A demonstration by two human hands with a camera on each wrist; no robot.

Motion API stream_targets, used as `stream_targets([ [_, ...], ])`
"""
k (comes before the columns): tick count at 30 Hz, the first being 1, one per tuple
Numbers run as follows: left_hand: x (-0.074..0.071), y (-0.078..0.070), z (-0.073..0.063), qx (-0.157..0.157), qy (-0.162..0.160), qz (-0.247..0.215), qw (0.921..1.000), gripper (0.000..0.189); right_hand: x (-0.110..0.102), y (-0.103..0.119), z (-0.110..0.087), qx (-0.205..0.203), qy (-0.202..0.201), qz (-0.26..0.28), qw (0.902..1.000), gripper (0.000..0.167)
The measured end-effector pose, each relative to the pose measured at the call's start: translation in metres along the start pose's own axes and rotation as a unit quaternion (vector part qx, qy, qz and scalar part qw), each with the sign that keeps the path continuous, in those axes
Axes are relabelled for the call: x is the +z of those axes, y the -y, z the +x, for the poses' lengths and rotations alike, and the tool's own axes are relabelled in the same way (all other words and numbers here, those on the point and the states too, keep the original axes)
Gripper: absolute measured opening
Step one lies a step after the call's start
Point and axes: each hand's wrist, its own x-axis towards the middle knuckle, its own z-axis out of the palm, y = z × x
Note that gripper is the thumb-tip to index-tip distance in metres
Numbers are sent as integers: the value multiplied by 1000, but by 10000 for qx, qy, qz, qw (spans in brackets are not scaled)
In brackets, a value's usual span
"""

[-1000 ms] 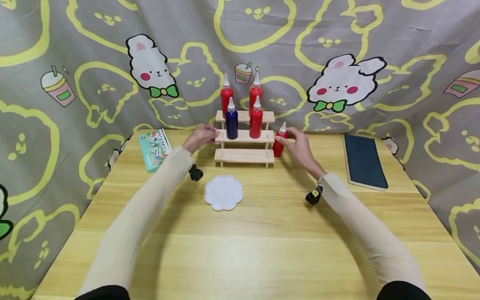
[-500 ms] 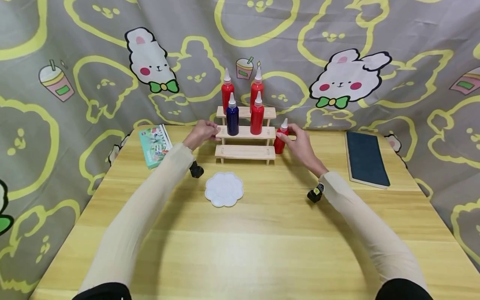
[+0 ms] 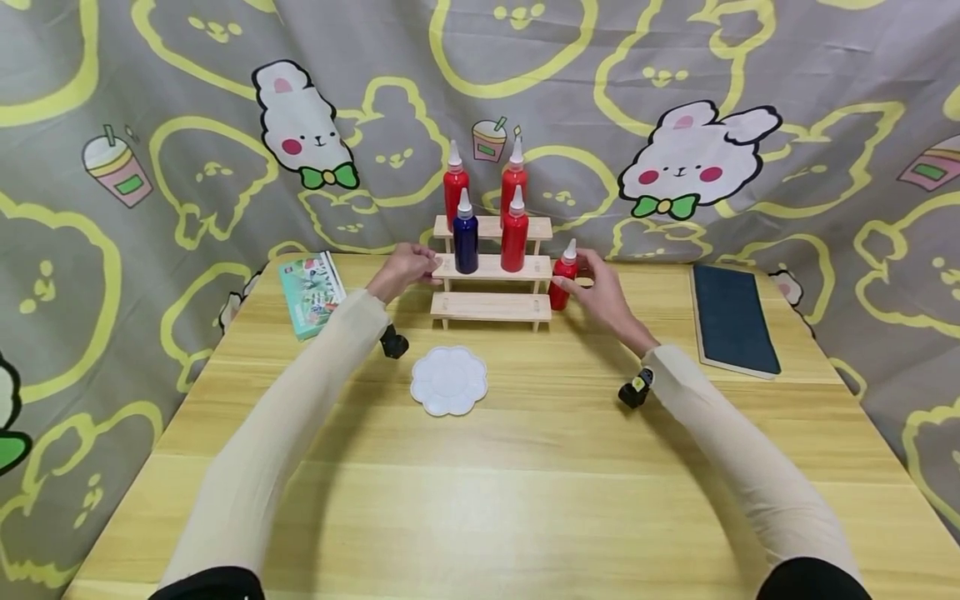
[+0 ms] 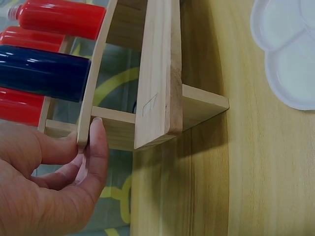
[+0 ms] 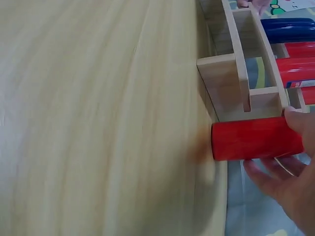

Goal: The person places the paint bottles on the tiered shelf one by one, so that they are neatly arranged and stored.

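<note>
A three-tier wooden display rack (image 3: 491,307) stands at the back of the table. My left hand (image 3: 407,268) pinches the left end of its middle tier, thumb (image 4: 56,147) on the upper face and fingers underneath. My right hand (image 3: 602,293) holds a red squeeze bottle (image 3: 561,292) with a white pointed cap, upright beside the rack's right end; thumb and fingers lie on either side of it in the right wrist view. The middle tier bears a dark blue bottle (image 3: 466,244) and a red bottle (image 3: 514,243). Two more red bottles (image 3: 454,190) stand on the top tier.
A white flower-shaped palette (image 3: 448,381) lies in front of the rack. To the left is a teal illustrated booklet (image 3: 309,293), to the right a dark blue notebook (image 3: 733,319). A patterned grey curtain (image 3: 555,67) hangs right behind the table (image 3: 480,500).
The head view has shifted slightly. Both hands keep their holds on the rack and the red bottle, with hardly any movement.
</note>
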Motion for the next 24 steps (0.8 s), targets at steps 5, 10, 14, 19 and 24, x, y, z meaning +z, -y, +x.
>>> stream_targets([
  [5, 2, 0, 0, 7, 93, -97, 9999, 10, -5, -1, -11, 408, -765, 372, 9955, 57],
  [10, -1, -1, 0, 15, 27, -19, 10000, 21, -15, 11, -15, 54, -1637, 443, 9855, 53],
  [14, -4, -2, 1, 30, -18, 24, 10000, 22, -21, 34, -12, -371, -1848, 532, 9806, 49],
  [19, -4, -1, 0, 30, 27, -126, 9999, 7, -10, 63, -11, -694, -1358, 732, 9856, 43],
  [24, -3, 0, -1, 55, 41, -202, 9998, 5, 17, 79, -11, -627, -670, 788, 9927, 46],
])
